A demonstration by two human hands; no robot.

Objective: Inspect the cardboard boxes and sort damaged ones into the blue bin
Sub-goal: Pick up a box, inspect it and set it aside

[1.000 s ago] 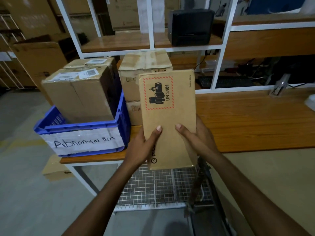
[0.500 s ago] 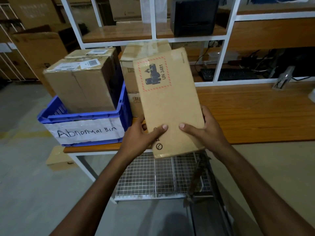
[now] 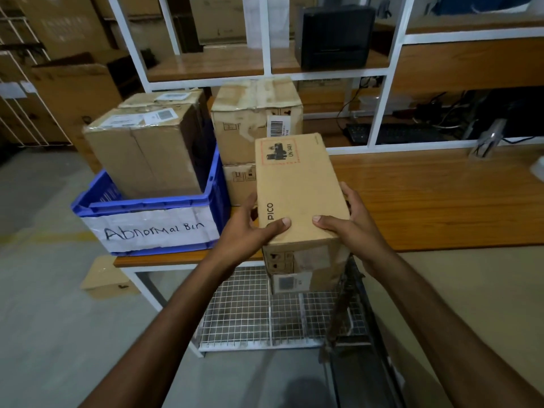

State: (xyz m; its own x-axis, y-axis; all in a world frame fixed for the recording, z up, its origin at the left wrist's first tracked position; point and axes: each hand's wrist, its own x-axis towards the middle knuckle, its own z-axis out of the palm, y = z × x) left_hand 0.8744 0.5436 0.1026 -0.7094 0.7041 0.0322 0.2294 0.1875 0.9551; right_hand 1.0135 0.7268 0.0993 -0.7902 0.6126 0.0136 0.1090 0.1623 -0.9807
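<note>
Left hand [image 3: 250, 231] and right hand [image 3: 353, 222] clasp the near end of a flat PICO cardboard box [image 3: 297, 187], held over the wooden table [image 3: 441, 201] edge, just right of the blue bin [image 3: 147, 205]. Two boxes [image 3: 144, 154] crowd that bin; the held box's unsupported far end could knock the stacked boxes [image 3: 253, 119] behind. Bare tabletop lies rightward

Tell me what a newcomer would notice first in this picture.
First comes the tan PICO box with its red-bordered battery label, held at centre between the left hand and right hand, in front of the wooden table. Next is the blue bin at left, hand-labelled "Abnormal Bin", with taped cardboard boxes standing in it.
</note>
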